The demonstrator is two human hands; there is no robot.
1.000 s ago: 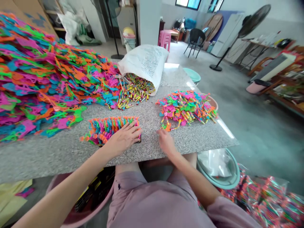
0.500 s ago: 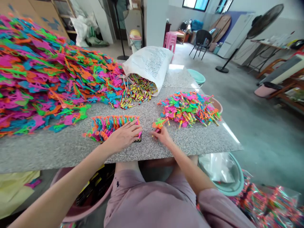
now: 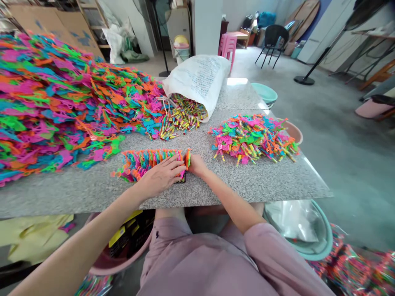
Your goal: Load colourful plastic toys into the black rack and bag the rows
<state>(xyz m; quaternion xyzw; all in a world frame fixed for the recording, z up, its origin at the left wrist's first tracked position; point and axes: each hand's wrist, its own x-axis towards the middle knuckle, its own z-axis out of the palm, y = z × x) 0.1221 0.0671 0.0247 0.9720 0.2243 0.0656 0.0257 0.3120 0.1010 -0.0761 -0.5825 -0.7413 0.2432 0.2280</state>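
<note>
The left hand [image 3: 163, 176] lay flat across the toy row [image 3: 135, 162], grip unclenched; the right hand [image 3: 197, 165] pinched 1 orange-green toy [image 3: 188, 159], seemingly against the row's end.

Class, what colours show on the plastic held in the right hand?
Orange and green on the plastic in the right hand; head view.

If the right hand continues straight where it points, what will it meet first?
Probably the right end of the row of colourful pieces, beside the left hand; the exact gap is unclear.

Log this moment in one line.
left hand: on piece row | right hand: holding orange piece at row's end | small pile: on table
</note>
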